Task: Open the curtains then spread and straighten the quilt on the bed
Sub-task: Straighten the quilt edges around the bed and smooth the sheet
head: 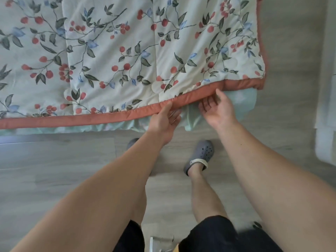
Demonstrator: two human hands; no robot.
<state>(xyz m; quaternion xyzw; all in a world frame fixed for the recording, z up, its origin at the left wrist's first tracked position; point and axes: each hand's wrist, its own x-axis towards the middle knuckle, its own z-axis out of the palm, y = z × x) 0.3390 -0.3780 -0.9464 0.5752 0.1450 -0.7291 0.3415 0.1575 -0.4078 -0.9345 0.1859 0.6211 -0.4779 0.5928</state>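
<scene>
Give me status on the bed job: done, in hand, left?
Done: quilt lies spread over the bed, mostly flat. In hand: left hand pinches the red border near the corner; right hand is open just under the edge. Left: the border bows unevenly and the mint sheet shows below. Curtains are out of view.

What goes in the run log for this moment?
stage: straightening quilt | left hand: pinching red border | right hand: open, palm up under edge | sheet: showing below | curtains: out of view

A floral quilt (127, 57) on the bed is pinched at its near red border by the left hand (164, 122); the right hand (217, 110) is held open just beside it.
</scene>
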